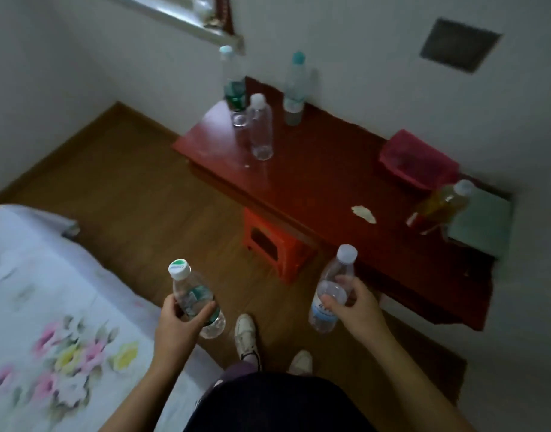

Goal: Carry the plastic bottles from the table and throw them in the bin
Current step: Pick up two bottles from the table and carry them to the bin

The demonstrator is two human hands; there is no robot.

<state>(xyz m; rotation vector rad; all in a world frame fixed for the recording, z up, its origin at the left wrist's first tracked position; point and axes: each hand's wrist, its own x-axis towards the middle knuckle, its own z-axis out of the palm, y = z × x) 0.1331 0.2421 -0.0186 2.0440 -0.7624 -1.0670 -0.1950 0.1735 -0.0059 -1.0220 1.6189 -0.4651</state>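
My left hand [179, 322] grips a clear plastic bottle with a green label and white-green cap [193, 294] above the floor. My right hand [355, 304] grips a second clear bottle with a white cap and pale blue label [331, 291]. Both bottles are held in front of the red table [314, 182]. At the table's far end stand three more clear bottles: a green-labelled one [235, 88], a plain one [261, 132] and a teal-capped one [294, 92]. A bottle of amber liquid [439, 204] stands on the right part. No bin is in view.
A bed with a white floral sheet [49, 322] fills the lower left. An orange plastic stool [274, 247] sits under the table. On the table lie a pink cloth [417, 160], a greenish board [483, 219] and a paper scrap [363, 213]. My feet stand on a wooden floor [127, 188].
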